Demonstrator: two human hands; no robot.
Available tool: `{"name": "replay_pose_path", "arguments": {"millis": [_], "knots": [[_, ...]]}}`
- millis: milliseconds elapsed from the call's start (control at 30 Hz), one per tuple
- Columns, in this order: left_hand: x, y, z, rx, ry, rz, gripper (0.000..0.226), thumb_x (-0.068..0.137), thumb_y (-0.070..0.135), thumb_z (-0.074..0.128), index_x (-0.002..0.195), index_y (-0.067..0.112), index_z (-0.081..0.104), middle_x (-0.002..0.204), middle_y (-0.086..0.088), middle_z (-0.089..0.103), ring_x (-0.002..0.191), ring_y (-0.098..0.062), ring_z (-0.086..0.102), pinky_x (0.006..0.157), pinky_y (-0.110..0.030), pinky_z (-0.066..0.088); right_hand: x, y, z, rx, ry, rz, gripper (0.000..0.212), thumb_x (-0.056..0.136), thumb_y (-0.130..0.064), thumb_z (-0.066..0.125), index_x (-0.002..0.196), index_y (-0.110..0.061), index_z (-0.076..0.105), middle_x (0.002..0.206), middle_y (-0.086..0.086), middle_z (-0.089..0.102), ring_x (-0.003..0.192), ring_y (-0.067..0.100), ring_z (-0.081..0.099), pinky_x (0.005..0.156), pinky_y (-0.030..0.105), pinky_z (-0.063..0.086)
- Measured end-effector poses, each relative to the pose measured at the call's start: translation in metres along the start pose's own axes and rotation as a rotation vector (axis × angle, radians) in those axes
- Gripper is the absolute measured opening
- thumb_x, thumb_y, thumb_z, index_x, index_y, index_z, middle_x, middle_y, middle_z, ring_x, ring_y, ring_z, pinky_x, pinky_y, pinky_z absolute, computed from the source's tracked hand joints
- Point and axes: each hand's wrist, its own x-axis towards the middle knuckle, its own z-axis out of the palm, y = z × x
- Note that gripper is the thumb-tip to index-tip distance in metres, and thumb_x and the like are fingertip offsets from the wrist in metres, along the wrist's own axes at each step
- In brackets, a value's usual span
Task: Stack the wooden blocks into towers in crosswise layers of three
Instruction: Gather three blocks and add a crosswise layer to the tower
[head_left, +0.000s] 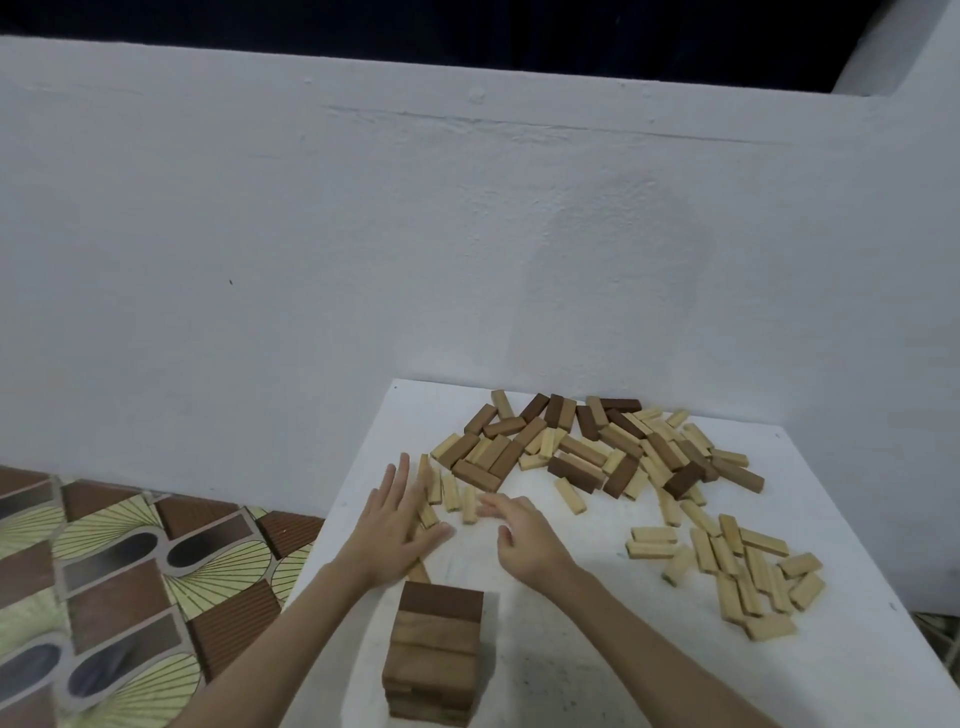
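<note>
One tower (434, 654), two hands (397, 525)

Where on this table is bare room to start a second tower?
Bare tabletop lies right of the tower, nearer than the light blocks. The far side is crowded by the mixed pile; both hands cover the near-left patch.

Your left hand (390, 530) and right hand (519, 535) hover open over pale blocks (451, 492), beyond the near tower (435, 657).
</note>
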Motion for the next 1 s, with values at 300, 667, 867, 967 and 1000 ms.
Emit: {"name": "replay_pose_path", "arguments": {"millis": [300,667,867,967,1000], "knots": [[0.018,0.006,0.013,0.241,0.0,0.248,0.061,0.087,0.07,0.015,0.143,0.053,0.001,0.151,0.011,-0.03,0.136,-0.016,-0.036,0.111,-0.043,-0.02,0.049,0.005,-0.014,-0.379,0.117,-0.155,0.052,0.097,-0.009,0.036,0.146,-0.023,0.032,0.159,0.003,0.012,0.145,0.026,0.009,0.117,0.042,0.018],[0.02,-0.013,0.025,-0.084,0.282,0.266,0.041,0.085,0.042,0.044,0.117,0.02,0.057,0.151,0.001,0.031,0.144,-0.014,0.011,0.11,-0.048,0.025,0.019,0.033,-0.004,-0.33,0.174,-0.28,0.041,0.096,-0.029,0.04,0.13,-0.015,0.058,0.132,0.014,0.054,0.126,0.032,0.047,0.101,0.046,0.045],[0.017,-0.01,0.022,-0.035,0.266,0.124,0.057,0.086,0.053,0.025,0.134,0.029,0.043,0.156,0.01,0.006,0.145,-0.015,-0.01,0.115,-0.04,-0.006,-0.001,0.037,-0.016,-0.227,0.456,-0.3,0.033,0.091,-0.034,0.045,0.084,-0.013,0.069,0.095,0.001,0.064,0.089,0.015,0.058,0.075,0.034,0.053],[0.015,-0.009,0.022,-0.038,0.248,0.067,0.062,0.087,0.057,0.015,0.14,0.033,0.037,0.155,0.014,0.004,0.144,-0.011,-0.01,0.113,-0.032,-0.011,0.029,0.008,-0.018,-0.277,0.299,-0.319,0.041,0.096,-0.031,0.035,0.12,-0.012,0.062,0.127,0.006,0.058,0.12,0.022,0.051,0.101,0.041,0.043],[0.015,-0.01,0.023,-0.035,0.244,0.059,0.062,0.087,0.056,0.014,0.14,0.032,0.038,0.155,0.013,0.005,0.145,-0.012,-0.008,0.114,-0.032,-0.01,0.042,-0.002,-0.015,-0.339,0.176,-0.31,0.044,0.099,-0.029,0.031,0.135,-0.013,0.05,0.142,0.005,0.047,0.134,0.021,0.038,0.111,0.04,0.03]]}}
